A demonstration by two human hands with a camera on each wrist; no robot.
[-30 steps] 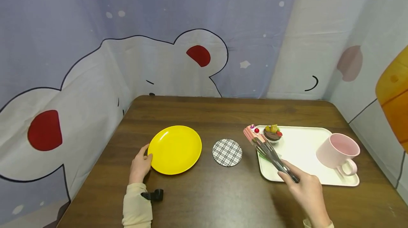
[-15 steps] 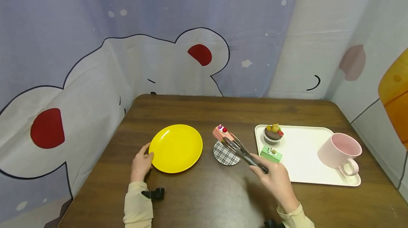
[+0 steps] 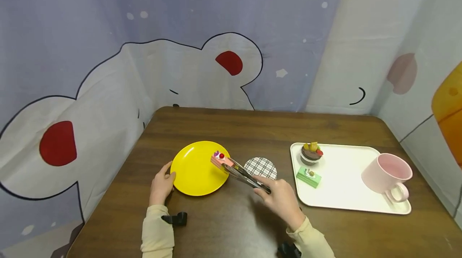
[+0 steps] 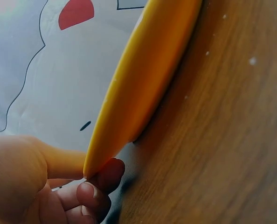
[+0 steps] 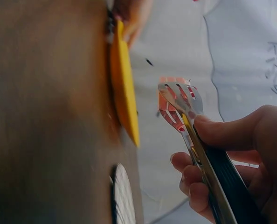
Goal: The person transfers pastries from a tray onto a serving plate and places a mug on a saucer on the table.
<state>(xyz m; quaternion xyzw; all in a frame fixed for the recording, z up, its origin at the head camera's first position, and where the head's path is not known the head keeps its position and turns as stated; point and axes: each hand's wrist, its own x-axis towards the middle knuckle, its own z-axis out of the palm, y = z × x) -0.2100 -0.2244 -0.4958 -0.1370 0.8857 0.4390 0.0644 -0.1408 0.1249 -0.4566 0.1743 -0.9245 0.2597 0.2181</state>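
My left hand pinches the left rim of a round yellow plate; in the left wrist view the thumb lies on top of the rim and the fingers curl beneath it. My right hand grips metal serving tongs with dark handles. Between the slotted tong heads is a pink toy cake slice topped with white cream, a red berry and purple bits. Cake and tong tips overlap the plate's right side in the head view. In the right wrist view the cake is raised above the plate's level.
A checked round coaster lies right of the plate, partly behind the tongs. Further right, a white tray holds a chocolate cupcake with fruit, a green cake slice and a pink mug tilted over. A printed curtain stands behind the table.
My right hand has carried the pink cake slice in the tongs leftward from the tray, past the coaster, to over the plate's right side. The left hand stays at the plate's rim.
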